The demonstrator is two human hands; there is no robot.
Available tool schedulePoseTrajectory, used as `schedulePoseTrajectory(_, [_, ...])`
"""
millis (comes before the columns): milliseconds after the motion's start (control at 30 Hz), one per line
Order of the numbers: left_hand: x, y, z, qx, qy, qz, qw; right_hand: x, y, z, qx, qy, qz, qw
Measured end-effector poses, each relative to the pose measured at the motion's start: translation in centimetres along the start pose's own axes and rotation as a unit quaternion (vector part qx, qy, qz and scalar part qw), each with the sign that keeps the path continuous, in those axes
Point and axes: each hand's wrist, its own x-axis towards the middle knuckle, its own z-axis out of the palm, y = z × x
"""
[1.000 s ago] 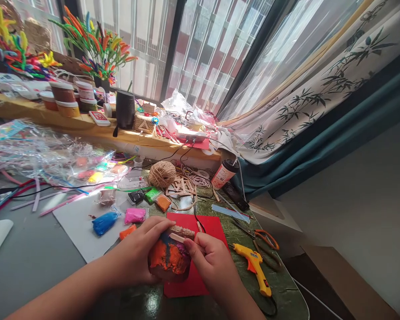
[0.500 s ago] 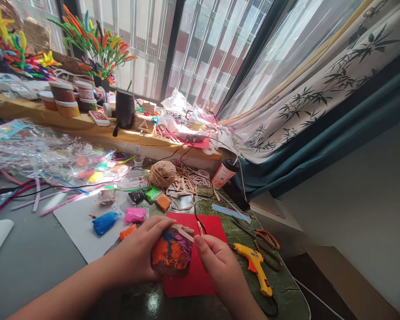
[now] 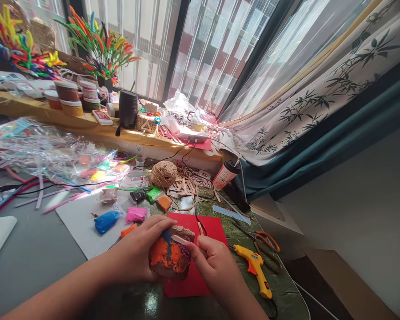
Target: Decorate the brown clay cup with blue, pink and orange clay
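Note:
My left hand (image 3: pixel 140 246) is wrapped round a small jar-shaped piece (image 3: pixel 168 258), tilted, with a rough pale rim. Orange, blue and purple clay covers part of its brown side. Between the thumb and fingers of my right hand (image 3: pixel 213 258) is a flat wooden craft stick (image 3: pixel 180 240), its tip against the clay near the blue and purple patches. Beneath both hands lies a red sheet (image 3: pixel 215 226). Another wooden stick (image 3: pixel 200 228) rests on that sheet, just beyond my right hand. Packets of blue clay (image 3: pixel 106 221) and pink clay (image 3: pixel 136 214) lie beyond my left hand.
At the right are a yellow glue gun (image 3: pixel 255 266) and orange-handled scissors (image 3: pixel 266 240). Farther back stand a twine ball (image 3: pixel 164 174), scattered craft sticks (image 3: pixel 183 184) and a lidded paper cup (image 3: pixel 225 175). Black cables cross the table. Plastic packaging (image 3: pixel 53 151) covers the left side.
The craft stick has moved slightly left and down across the clay, along with my right hand. The jar-shaped piece has turned a little in my left hand, showing more orange and less purple.

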Motion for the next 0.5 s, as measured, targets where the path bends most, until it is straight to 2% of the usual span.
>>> schedulePoseTrajectory(233, [0.0, 0.0, 0.0, -0.025, -0.007, 0.004, 1.000, 0.2, 1.4, 0.1, 0.152, -0.039, 0.043, 0.987])
schedulePoseTrajectory(367, [-0.1, 0.1, 0.0, -0.036, -0.020, -0.007, 0.999, 0.0, 2.5, -0.1, 0.123, -0.022, 0.038, 0.991])
schedulePoseTrajectory(500, [0.0, 0.2, 0.0, -0.040, -0.036, -0.018, 0.998, -0.9, 2.2, -1.1, 0.063, -0.007, 0.011, 0.998])
